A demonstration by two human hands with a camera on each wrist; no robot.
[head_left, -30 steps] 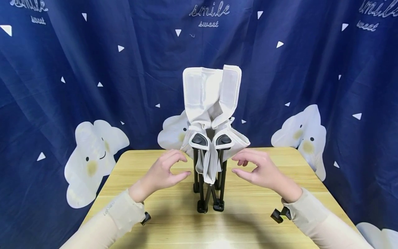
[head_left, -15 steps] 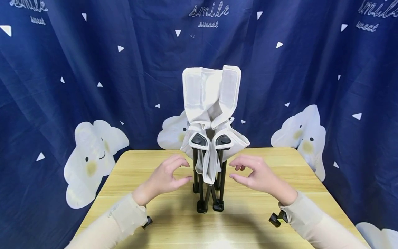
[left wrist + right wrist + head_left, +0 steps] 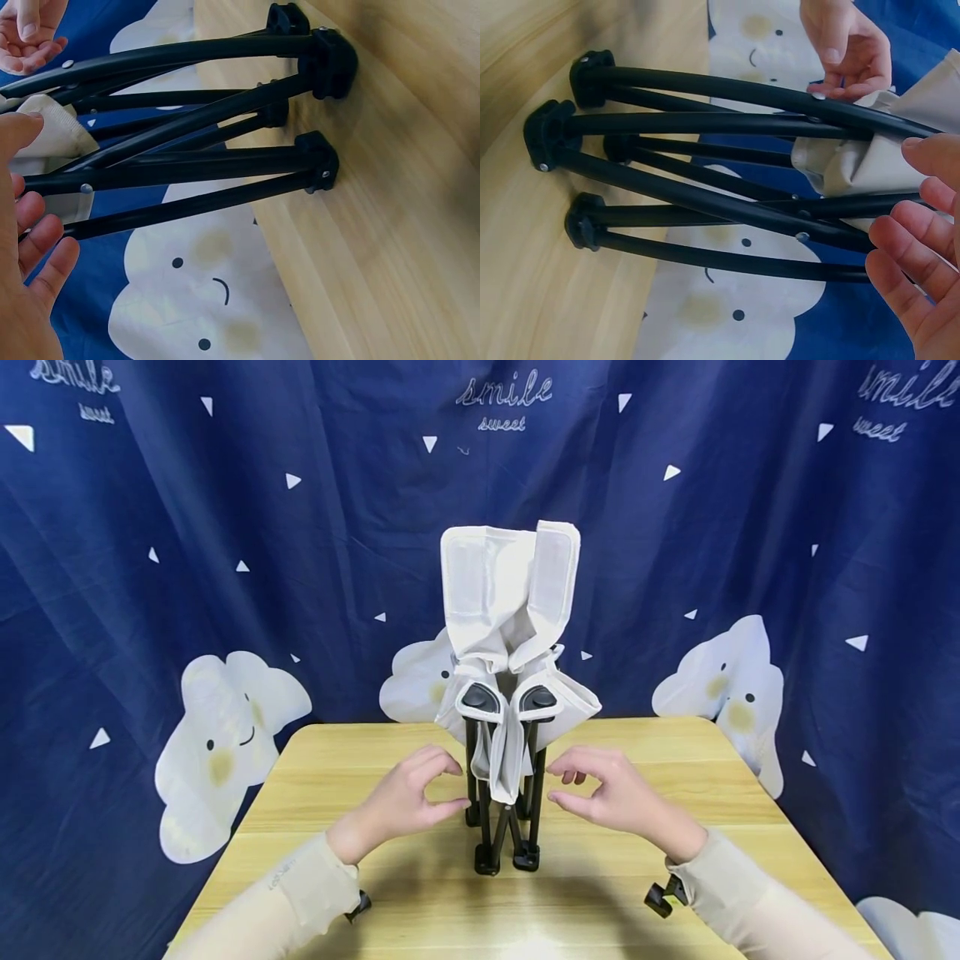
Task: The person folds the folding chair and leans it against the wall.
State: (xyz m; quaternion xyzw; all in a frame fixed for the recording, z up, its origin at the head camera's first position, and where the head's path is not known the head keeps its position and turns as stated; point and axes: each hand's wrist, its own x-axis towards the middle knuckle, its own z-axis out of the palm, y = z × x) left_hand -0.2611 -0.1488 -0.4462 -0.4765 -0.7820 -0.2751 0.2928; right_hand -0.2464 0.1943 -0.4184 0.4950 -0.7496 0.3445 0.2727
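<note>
A small folding chair with white fabric (image 3: 487,577) and black tube legs (image 3: 533,785) stands upright and folded in the middle of the table. Its fabric bunches between the legs, and black plastic feet (image 3: 322,161) rest on the wood. My left hand (image 3: 405,793) is at the chair's left, thumb and fingers spread in a loose curve beside the legs. On the other side, my right hand (image 3: 618,793) mirrors it, also holding nothing. Both wrist views show relaxed fingers near the crossed tubes; whether any fingertip touches them I cannot tell.
The light wooden table (image 3: 337,760) lies beneath the chair. Behind it hangs a dark blue curtain (image 3: 337,552) with white clouds and triangles. A small black device (image 3: 660,897) sits at the right wrist.
Both hands have moved inward, closer to the chair's legs, and slightly lower in the head view. The chair stands as before.
</note>
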